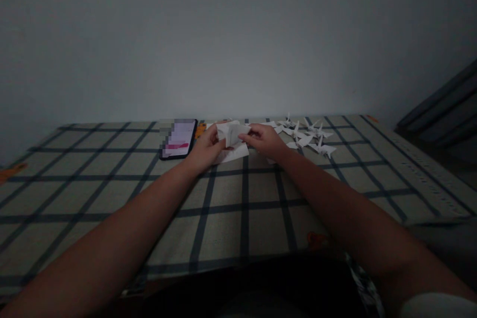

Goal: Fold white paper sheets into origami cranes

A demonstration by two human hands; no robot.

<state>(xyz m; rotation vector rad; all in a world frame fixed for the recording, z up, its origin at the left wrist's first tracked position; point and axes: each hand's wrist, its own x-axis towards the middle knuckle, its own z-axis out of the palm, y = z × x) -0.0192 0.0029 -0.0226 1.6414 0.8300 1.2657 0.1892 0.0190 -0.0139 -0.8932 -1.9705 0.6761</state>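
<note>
Between my two hands, raised a little over the table, is a partly folded piece of white paper (231,133). My left hand (205,150) grips its left side, thumb in front and fingers behind. On the right side, my right hand (266,140) pinches the paper between thumb and fingers. Flat white paper (235,154) lies on the cloth below them. Just right of my right hand sit several folded white paper cranes (297,133), grouped close together. The fingers behind the paper are partly hidden.
A phone (179,139) with a lit screen lies left of my left hand. The table wears a checked tablecloth (227,223) with orange patches. A plain wall (238,39) stands right behind the table, and a dark slatted object (443,92) is at the far right.
</note>
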